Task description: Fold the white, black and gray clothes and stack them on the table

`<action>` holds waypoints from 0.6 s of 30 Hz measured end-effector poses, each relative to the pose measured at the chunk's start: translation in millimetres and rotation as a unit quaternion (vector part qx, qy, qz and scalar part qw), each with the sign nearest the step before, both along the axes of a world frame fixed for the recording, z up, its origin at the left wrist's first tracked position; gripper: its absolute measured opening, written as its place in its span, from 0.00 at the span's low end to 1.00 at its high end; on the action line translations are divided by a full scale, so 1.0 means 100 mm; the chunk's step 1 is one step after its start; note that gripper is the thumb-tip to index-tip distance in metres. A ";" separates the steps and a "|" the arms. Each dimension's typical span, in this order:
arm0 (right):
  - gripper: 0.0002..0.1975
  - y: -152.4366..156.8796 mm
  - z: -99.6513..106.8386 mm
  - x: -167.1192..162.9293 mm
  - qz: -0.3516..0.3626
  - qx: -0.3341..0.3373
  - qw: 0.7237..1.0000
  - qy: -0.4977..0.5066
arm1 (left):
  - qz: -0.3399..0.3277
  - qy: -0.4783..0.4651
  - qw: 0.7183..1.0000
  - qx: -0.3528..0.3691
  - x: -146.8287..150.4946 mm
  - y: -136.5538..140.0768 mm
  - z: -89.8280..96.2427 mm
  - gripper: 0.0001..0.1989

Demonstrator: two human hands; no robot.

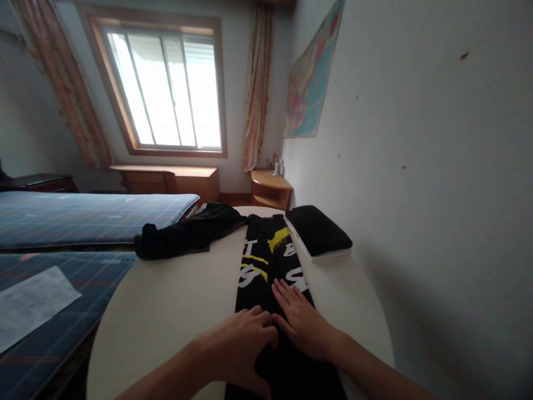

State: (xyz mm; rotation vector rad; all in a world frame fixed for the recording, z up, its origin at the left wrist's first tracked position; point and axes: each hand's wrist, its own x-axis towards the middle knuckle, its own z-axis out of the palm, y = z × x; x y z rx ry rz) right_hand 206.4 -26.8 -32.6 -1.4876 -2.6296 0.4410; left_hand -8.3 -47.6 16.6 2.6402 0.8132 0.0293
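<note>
A long strip of black garment (272, 305) with white letters and yellow strokes lies flat down the middle of a round white table (187, 311). My right hand (302, 322) rests palm down on it, fingers stretched forward over the cloth near the lower white letter. Beside it, my left hand (239, 344) lies over the garment's left edge, its fingers bent and its thumb spread well away from them, with nothing visibly gripped. The near end of the cloth runs out of view at the bottom.
Another dark cloth piece (191, 230) lies bunched at the table's far left. A folded black item (320, 230) with a white layer beneath sits at the far right. Plaid mattresses (83, 219) stand left, with a paper sheet (35, 303). The wall (437, 222) rises close at right.
</note>
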 end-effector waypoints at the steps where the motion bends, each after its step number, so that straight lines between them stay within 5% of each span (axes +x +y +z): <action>1: 0.35 -0.12 0.02 0.03 0.007 -0.011 1.000 0.003 | -0.002 0.014 1.000 0.003 0.01 -0.07 0.03 0.27; 8: 0.38 -0.65 0.22 0.14 0.036 -0.083 0.995 0.028 | -0.060 0.061 0.994 0.067 0.07 -0.40 0.10 0.04; 13: 0.46 -0.72 0.27 0.17 0.066 -0.121 0.990 0.022 | -0.099 0.091 0.984 0.120 0.13 -0.43 -0.03 0.07; 18: 0.45 -0.72 0.17 0.13 0.079 -0.100 0.991 0.026 | -0.056 0.055 0.996 0.050 0.11 -0.23 0.05 0.04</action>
